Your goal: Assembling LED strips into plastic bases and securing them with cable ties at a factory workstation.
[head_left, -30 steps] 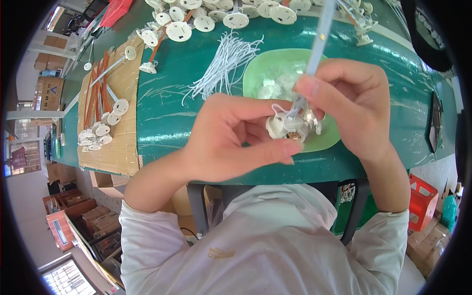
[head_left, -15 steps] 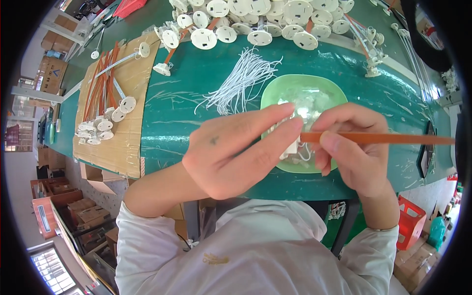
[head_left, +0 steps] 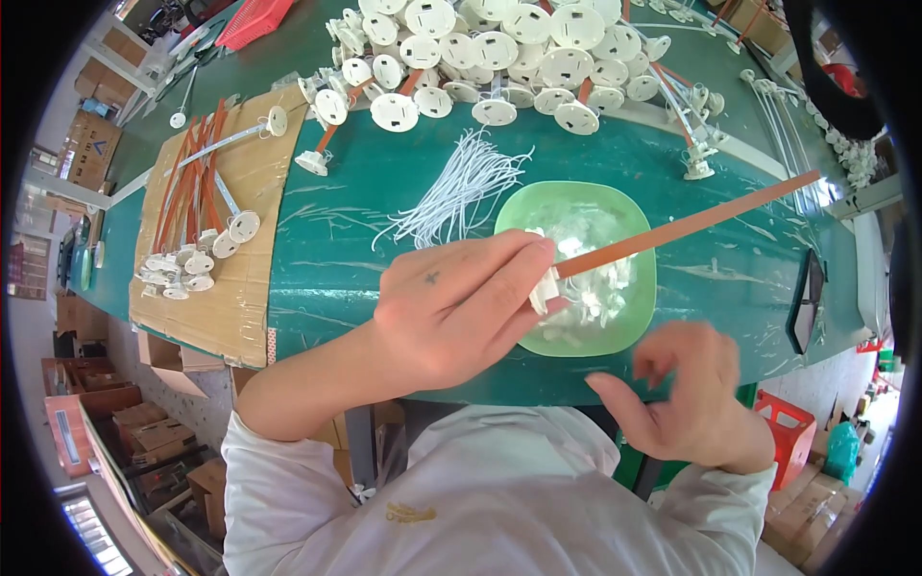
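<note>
My left hand pinches a small white plastic end piece, partly hidden by its fingers. From that piece a long flat brown strip slants up to the right, over a light green bowl. Small clear and shiny bits lie in the bowl. My right hand is off the strip, below the bowl's right side, somewhat blurred. Its thumb stands apart from the bent fingers, and nothing shows in it. Beyond my left hand lies a bundle of thin white cords.
Many white round discs on strips are heaped at the far edge of the green table. On the left, a cardboard sheet carries several brown strips with white discs. At the right lies a dark flat object; a red crate stands below.
My right hand has let go of the brown strip and moved down toward me. The strip now tilts up to the right, held by my left hand alone. The view has shifted slightly.
</note>
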{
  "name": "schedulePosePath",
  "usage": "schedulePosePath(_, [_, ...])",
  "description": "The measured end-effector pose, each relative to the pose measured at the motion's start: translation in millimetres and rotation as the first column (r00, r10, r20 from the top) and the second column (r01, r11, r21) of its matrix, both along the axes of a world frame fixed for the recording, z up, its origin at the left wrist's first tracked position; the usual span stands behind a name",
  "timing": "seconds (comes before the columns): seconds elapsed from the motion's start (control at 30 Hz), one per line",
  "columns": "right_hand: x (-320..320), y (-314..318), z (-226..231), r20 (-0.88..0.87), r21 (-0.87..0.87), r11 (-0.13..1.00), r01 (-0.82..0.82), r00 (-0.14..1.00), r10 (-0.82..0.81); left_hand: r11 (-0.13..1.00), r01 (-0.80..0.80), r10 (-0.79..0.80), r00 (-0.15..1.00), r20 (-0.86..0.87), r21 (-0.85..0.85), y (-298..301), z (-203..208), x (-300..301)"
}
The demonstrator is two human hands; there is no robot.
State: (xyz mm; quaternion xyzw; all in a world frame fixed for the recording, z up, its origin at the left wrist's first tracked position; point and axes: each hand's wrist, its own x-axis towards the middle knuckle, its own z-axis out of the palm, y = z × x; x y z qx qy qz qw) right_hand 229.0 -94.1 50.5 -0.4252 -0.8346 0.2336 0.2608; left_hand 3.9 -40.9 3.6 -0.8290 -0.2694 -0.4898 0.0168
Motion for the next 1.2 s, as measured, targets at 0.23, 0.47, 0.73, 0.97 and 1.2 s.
schedulePosePath(0.23, [7.2,-15.2,27.0,0.387,0.716,0.627,-0.307,0.922,0.01,0.747,0.381,-0.342,0.923,0.177,-0.545,-47.0,28.4,12.2])
schedulePosePath(0.47, [21.6,-91.5,18.5,0.444,0.439,0.782,-0.442,0.864,0.239,0.454,0.553,-0.43,0.823,0.372,-0.698,-132.2,4.3,26.9])
schedulePosePath(0.73, [26.5,-127.7,8.0,0.25,0.45,0.81,-0.377,0.923,0.291,0.322,0.72,-0.245,0.691,0.68,-0.615,-195.1,-31.1,44.6])
schedulePosePath(0.97, [17.2,-150.4,-15.2,0.247,0.382,0.79,-0.48,0.876,0.414,-0.128,0.94,0.365,0.342,0.866,-0.317,-212.6,-21.2,73.3])
schedulePosePath(1.2, [5.1,-138.5,-17.9,0.251,0.351,0.784,-0.511,0.858,0.448,0.15,0.969,0.134,0.179,0.975,-0.198,-215.8,-46.5,87.0])
